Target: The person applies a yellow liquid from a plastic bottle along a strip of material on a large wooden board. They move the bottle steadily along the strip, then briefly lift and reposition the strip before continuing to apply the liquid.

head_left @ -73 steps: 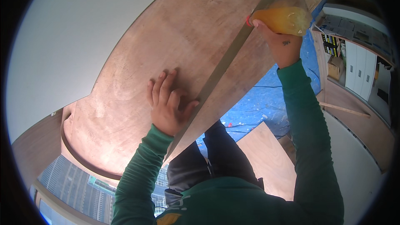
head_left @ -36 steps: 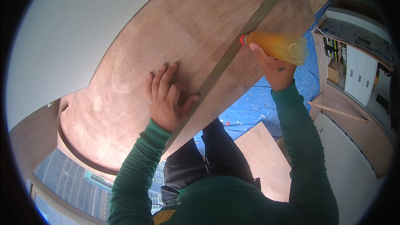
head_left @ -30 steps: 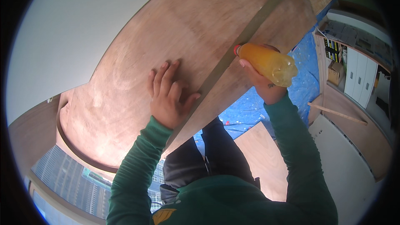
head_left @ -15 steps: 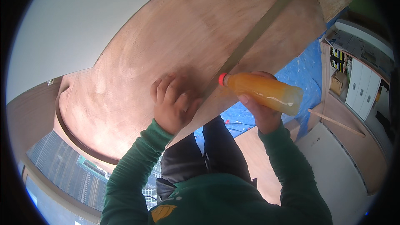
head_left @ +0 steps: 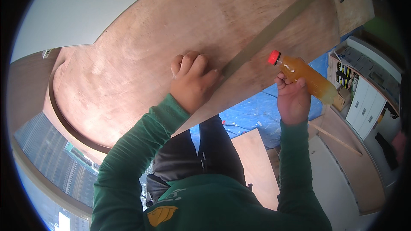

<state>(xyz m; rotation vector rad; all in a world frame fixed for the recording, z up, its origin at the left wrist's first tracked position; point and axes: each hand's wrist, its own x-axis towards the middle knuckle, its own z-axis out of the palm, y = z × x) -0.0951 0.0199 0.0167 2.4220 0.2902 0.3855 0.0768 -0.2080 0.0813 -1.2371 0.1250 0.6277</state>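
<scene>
Shifted farther from the brown strip [head_left: 274, 30] since earlier, the amber bottle [head_left: 312, 81] slants over the wooden board's [head_left: 145, 64] edge, red cap [head_left: 274, 57] toward upper left, wrapped by the right hand [head_left: 294, 100]. Left hand [head_left: 193, 81] rests curled on board and strip, hold unclear. Pale lettering [head_left: 172, 197] marks the green top [head_left: 209, 203].

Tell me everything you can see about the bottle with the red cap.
The bottle looks like clear plastic, with a rounded body narrowing to a short neck under the red cap, which is on. Its contents look cloudy orange, and the base end appears paler. It lies tilted across the view, cap toward the upper left, base toward the lower right. The right hand holds it by the body from the near side. Whether it touches the wooden board is unclear.
</scene>
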